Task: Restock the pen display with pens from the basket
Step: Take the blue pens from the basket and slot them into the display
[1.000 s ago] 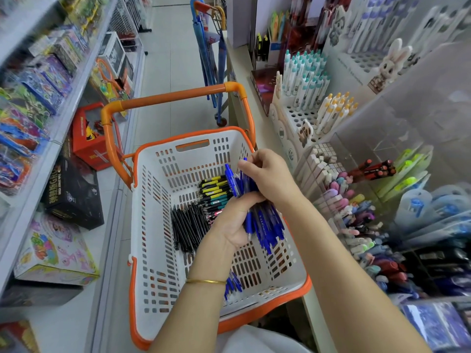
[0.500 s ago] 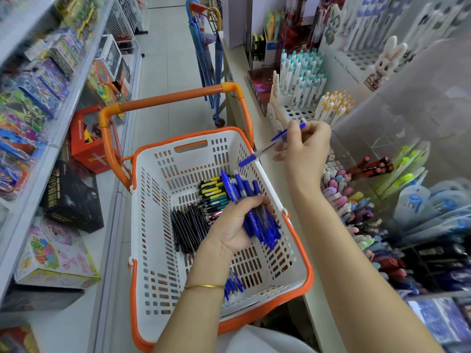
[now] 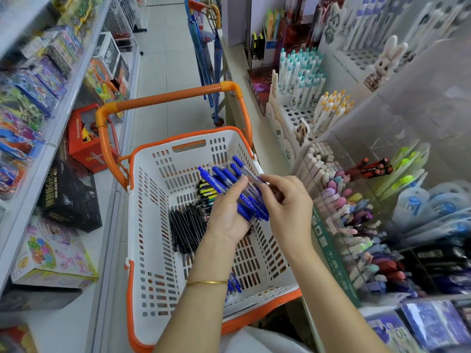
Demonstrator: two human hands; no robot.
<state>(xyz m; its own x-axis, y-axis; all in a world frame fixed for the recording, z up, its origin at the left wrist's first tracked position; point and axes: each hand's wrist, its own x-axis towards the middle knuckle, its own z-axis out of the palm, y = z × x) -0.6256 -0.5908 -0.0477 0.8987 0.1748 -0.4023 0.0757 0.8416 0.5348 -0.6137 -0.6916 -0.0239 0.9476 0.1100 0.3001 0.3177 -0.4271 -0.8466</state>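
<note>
The left hand (image 3: 226,215) holds a bundle of blue pens (image 3: 229,174) above the white basket (image 3: 153,250), near its right edge, fingers (image 3: 239,186) curled round them; the right hand (image 3: 288,207) pinches one pen of the bundle between thumb and fingertips; black pens (image 3: 186,228) lie on the basket floor; the pen display (image 3: 356,217) stands just beside it on the right.

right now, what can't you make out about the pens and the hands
Head view:
- Blue pens: count, the left hand wraps them.
- Right hand: pinching a pen or only touching, its fingers cover the contact.
- Loose pens in the basket: mostly under the left forearm.
- Pen display: lower bins blurred, cut by the edge.
</note>
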